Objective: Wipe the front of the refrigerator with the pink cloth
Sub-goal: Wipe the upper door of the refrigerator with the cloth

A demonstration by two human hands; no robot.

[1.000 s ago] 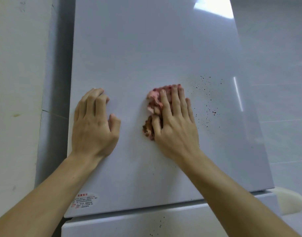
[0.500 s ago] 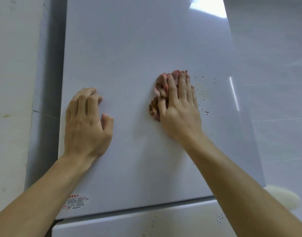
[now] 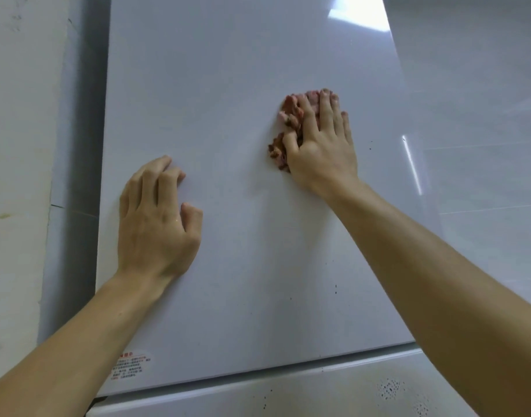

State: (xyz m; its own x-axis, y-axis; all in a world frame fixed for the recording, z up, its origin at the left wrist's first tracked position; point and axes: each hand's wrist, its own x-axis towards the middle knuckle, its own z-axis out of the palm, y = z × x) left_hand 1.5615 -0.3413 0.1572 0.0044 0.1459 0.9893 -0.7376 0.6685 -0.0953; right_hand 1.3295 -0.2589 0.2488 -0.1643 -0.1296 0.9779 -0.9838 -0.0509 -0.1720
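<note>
1. Centrally, the refrigerator [image 3: 228,100] fills the head view. Its pale, glossy upper door runs from the top edge down to a horizontal seam, below which the lower door [image 3: 288,395] begins.
2. The pink cloth [image 3: 290,114] is bunched into a crumpled wad and lies against the upper door, right of its middle and in its upper half. Its folds show to the left of the fingers and between them, and its lower part looks brownish.
3. The right hand [image 3: 321,145] lies over the cloth, palm toward the door. Its fingers are extended and slightly spread, pressing the wad flat against the surface, and the thumb bends into the cloth's lower left part. The forearm reaches in from the lower right corner.
4. The left hand [image 3: 156,218] rests on the bare door, lower and further left, well apart from the cloth. Its fingers are bent at the knuckles with the tips on the surface, the thumb points right, and it holds nothing.
5. A few dark specks [image 3: 335,286] are scattered on the upper door below and to the right of the right hand. A denser cluster sits on the lower door at right.
6. A sticker [image 3: 128,367] with red and dark print sits at the upper door's bottom left corner, beside the left forearm. Its text is too small to read.
7. A pale wall [image 3: 17,145] stands at left beyond a shadowed gap, and a glossy tiled wall [image 3: 484,115] stands at right.
</note>
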